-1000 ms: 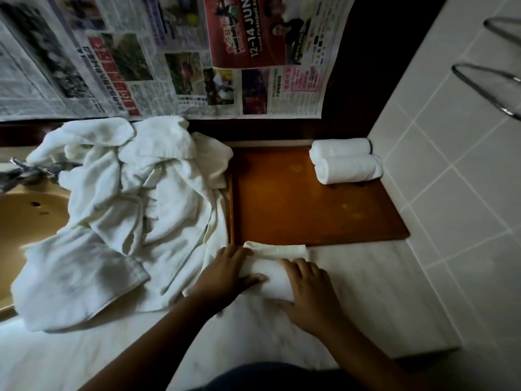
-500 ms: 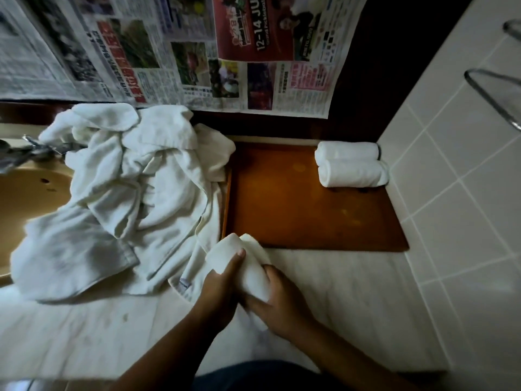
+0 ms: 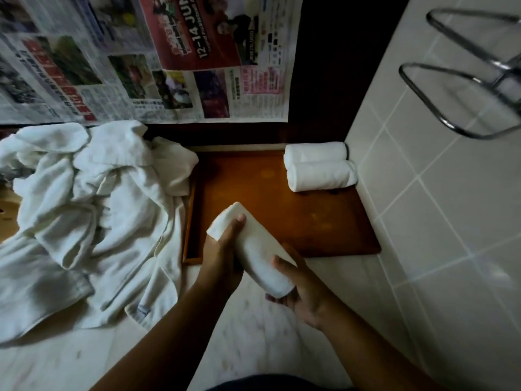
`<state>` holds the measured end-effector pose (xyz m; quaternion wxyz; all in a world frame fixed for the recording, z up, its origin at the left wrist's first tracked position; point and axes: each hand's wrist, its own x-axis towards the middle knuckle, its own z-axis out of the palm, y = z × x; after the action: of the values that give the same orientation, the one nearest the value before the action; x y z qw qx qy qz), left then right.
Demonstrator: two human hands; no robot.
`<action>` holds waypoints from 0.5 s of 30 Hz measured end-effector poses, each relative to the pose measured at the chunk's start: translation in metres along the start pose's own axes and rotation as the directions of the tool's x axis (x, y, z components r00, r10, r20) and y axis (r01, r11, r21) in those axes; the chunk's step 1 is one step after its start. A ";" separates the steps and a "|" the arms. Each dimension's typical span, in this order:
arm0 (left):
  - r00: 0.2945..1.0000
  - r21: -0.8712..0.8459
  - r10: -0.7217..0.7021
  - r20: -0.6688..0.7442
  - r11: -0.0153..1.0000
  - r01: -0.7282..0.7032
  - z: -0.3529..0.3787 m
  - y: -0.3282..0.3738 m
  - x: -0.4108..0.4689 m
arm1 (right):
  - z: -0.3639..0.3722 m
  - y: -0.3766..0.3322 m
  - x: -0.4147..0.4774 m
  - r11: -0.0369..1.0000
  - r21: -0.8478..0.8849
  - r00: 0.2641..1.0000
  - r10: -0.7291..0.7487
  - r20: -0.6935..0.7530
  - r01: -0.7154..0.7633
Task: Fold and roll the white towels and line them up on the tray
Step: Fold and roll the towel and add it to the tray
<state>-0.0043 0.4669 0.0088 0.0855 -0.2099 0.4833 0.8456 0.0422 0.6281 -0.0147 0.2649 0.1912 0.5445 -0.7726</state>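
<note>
A rolled white towel [image 3: 255,251] is held in the air over the front left corner of the brown wooden tray [image 3: 296,221]. My left hand [image 3: 222,249] grips its upper end with the thumb across the roll. My right hand [image 3: 301,289] grips its lower end from below. Two rolled white towels [image 3: 320,166] lie side by side at the tray's far right corner. A heap of loose white towels [image 3: 90,210] lies to the left of the tray, with one edge draped over the tray's left rim.
The tray sits on a pale marble counter [image 3: 253,334]. A tiled wall [image 3: 439,221] runs along the right with a chrome rail [image 3: 465,88] sticking out. Newspaper [image 3: 141,57] hangs on the back wall. A sink basin [image 3: 8,218] shows at far left.
Both hands rolled the towel on the counter, then lifted it. The roll now hangs tilted over the tray's front left corner, further forward than before.
</note>
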 end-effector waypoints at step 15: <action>0.986 0.848 -0.004 0.165 0.512 -0.140 0.092 -0.038 0.119 | -0.123 -0.131 0.096 0.656 -0.744 0.698 -0.592 -0.403 0.128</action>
<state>-0.1223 0.5584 -0.0323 0.1795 -0.0591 0.8372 0.5132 -0.1134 0.7595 -0.0145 -0.0480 0.2046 0.8648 -0.4561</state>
